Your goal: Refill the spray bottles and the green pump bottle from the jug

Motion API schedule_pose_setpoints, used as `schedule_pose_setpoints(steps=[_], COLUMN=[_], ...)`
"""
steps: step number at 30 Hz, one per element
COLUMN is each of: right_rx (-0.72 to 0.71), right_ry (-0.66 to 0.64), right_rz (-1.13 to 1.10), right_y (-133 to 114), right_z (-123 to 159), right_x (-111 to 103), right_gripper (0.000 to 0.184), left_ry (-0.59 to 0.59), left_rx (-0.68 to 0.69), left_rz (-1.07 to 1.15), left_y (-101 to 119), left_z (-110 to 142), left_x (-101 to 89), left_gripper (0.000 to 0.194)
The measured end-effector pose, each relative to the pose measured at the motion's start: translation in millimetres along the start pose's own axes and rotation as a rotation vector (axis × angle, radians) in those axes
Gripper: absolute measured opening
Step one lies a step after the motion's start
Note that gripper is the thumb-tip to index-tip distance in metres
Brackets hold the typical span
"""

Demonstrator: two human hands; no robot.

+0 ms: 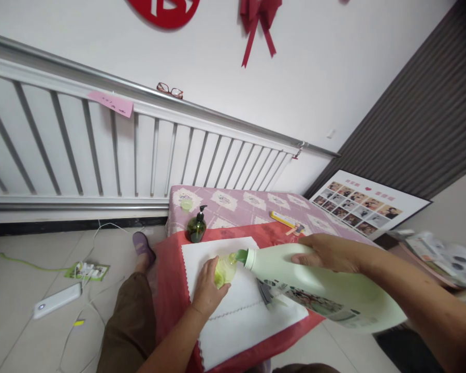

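Observation:
My right hand (328,252) is closed over the top of a large pale green detergent bottle (326,290), which is tipped on its side with its green spout pointing left. The spout meets a small translucent green cup (224,269) that my left hand (207,290) grips from the left. Both are held just above a white cloth (236,316) spread on a red-covered low table (169,290). A dark green pump bottle (197,226) stands upright behind the cloth.
A pink patterned tablecloth (241,204) covers the table's far part, with a yellow item (282,219) on it. A white radiator (101,150) lines the wall; glasses (170,90) rest on top. A power bank (56,300) and cables lie on the floor left. A photo board (367,204) leans right.

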State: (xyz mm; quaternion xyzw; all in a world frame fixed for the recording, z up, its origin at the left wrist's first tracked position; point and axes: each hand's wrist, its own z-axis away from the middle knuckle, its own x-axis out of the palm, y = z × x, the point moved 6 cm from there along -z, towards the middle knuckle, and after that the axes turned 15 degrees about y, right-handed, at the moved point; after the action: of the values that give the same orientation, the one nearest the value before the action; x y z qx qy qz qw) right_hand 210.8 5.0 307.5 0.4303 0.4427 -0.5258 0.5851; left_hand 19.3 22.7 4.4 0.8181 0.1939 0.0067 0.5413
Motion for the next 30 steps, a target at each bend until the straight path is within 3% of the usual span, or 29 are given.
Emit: schedule_pose_setpoints(steps=[30], right_rx=[-0.003], right_ry=[-0.012], right_rz=[-0.018], right_y=[-0.3], right_z=[-0.2], right_x=[-0.9], right_gripper=[0.060], left_ry=[-0.014], left_rx=[-0.019], left_rz=[-0.009], left_y=[3.3], left_z=[0.0], left_x=[-2.2], left_gripper=[0.079])
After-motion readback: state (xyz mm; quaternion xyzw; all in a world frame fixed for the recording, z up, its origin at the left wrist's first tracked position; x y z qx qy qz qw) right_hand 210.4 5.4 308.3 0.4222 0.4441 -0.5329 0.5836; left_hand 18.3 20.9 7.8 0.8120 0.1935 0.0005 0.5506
